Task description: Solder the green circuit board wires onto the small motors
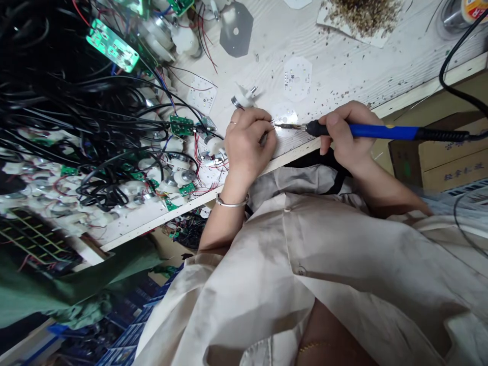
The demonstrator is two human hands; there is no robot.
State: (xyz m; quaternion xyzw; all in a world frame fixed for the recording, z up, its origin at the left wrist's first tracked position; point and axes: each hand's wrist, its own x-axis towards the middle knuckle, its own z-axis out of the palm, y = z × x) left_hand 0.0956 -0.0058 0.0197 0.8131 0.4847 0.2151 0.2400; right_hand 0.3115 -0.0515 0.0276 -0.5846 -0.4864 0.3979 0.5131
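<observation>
My right hand (348,132) is wrapped round the blue handle of a soldering iron (385,131), whose tip points left. That tip meets a white circuit board (287,116) at the table's front edge, close to my left fingertips. My left hand (249,142) is closed in a pinch over the board's left side; what lies between the fingers is too small to make out. A small white motor (244,96) with a metal shaft stands just beyond the left knuckles. Another white board with small components (297,79) lies flat behind the soldering spot.
Tangled black cables (76,117), white motors and green circuit boards (112,46) crowd the left. A grey octagonal plate (236,30) lies at the back. Brown granules (366,15) sit on a card, with a solder spool (455,18) further right. The iron's cord trails right, above cardboard boxes (453,157).
</observation>
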